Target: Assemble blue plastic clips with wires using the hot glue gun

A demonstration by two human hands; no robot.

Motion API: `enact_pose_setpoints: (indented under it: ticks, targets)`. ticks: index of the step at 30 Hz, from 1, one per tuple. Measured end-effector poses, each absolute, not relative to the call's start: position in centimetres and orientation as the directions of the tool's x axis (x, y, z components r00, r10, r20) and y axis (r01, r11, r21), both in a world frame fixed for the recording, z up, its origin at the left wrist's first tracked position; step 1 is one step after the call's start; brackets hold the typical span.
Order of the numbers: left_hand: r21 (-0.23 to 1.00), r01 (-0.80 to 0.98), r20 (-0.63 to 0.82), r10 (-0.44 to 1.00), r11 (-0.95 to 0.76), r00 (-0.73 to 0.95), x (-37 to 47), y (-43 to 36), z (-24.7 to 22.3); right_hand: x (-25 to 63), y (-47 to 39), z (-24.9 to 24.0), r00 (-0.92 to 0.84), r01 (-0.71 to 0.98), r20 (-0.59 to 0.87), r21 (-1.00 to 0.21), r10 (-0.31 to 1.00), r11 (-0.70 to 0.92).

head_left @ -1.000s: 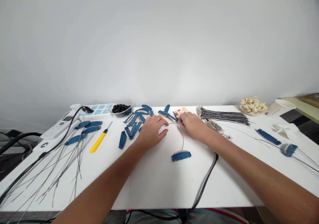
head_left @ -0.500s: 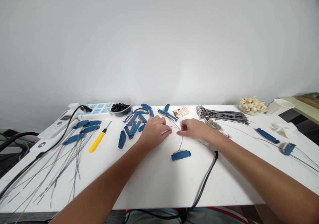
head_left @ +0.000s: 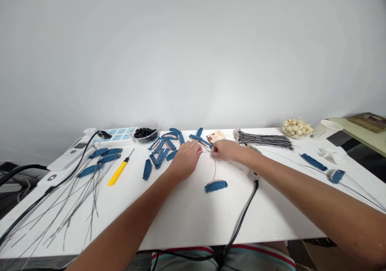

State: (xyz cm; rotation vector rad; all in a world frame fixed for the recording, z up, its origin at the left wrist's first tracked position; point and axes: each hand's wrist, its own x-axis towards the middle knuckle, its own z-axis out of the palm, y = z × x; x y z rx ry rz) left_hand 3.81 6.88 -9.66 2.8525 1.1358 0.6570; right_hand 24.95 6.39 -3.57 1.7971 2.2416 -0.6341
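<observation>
Thin wire point(head_left: 207, 152) is what you've got here, spanning the narrow gap between your two sets of fingertips. Your left hand point(head_left: 188, 156) has thumb and fingers drawn close together, looks like a pinch on one side of that span, and your right hand point(head_left: 223, 149) is curled in on the other side the same way. The fingers cover the actual pinch points, so I can't tell how much wire is tucked into each.

Just below the gap, on your side, a curved strand point(head_left: 215, 167) runs down to a blue piece point(head_left: 216, 186) lying on the table point(head_left: 181, 222). Can't tell if it's all one length with the bit you're pinching.

Handling-wise, my guess: next to no weight, springy rather than floppy since that strand holds a curve, and skinny enough to roll or slip in your fingers. I'd pinch it with the pads, close to where the strands meet, and go easy, because a sharp kink probably won't come out.

The blue piece looks light and rigid, maybe plastic. I'd hold it by its long edges rather than tug it by the strand. Loose blue pieces point(head_left: 163, 156) lie just past your left fingers, and a small box point(head_left: 216, 136) is just beyond your right ones.
</observation>
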Motion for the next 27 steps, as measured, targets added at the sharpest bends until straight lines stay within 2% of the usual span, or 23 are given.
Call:
enact_pose_setpoints:
  ticks: [3, 7, 16, 23, 27]
  targets:
    - [0.211, 0.653, 0.383, 0.677, -0.727, 0.629, 2.9, 6.7, -8.7, 25.1, 7.4, -2.2, -0.231, 0.968, -0.369, -0.176, 0.9, 0.176]
    - [0.232, 0.612, 0.353, 0.652, -0.756, 0.672, 2.6, 6.6, -8.2, 25.2, 8.0, -0.9, -0.253, 0.964, -0.388, -0.176, 0.886, 0.198]
    - [0.136, 0.578, 0.261, 0.592, -0.805, 0.763, 2.6, 6.6, -8.4, 25.6, 6.1, -4.2, -0.236, 0.971, -0.502, -0.165, 0.832, 0.176]
    - [0.076, 0.539, 0.205, 0.542, -0.839, 0.815, 2.0, 4.8, -6.2, 25.3, 6.6, -3.2, -0.214, 0.977, -0.482, -0.088, 0.85, 0.196]
    - [0.099, 0.522, 0.177, 0.531, -0.847, 0.828, -0.3, 1.3, -5.8, 24.8, 7.0, -3.1, -0.199, 0.977, -0.435, -0.017, 0.878, 0.213]
